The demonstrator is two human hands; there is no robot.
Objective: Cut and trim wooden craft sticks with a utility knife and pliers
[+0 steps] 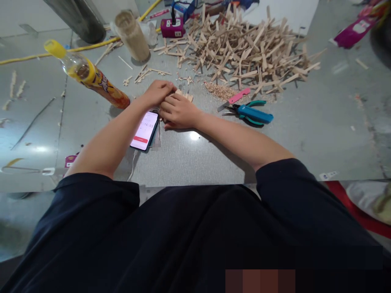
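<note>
My left hand (157, 92) and my right hand (178, 112) meet at the middle of the grey table (305, 122), fingers curled together around small pale wooden pieces (187, 96) that poke out between them. What exactly each hand grips is partly hidden by the fingers. A phone (145, 131) with a lit timer screen lies just under my left wrist. A large heap of wooden sticks (244, 49) covers the table beyond my hands.
Blue-handled pliers (252, 114) and a pink cutter (238, 96) lie right of my hands, next to sawdust (220, 90). An orange drink bottle (88, 75) lies on its side at left. A tan cup (132, 36), a magenta device (172, 27) and a yellow cable (73, 49) sit farther back.
</note>
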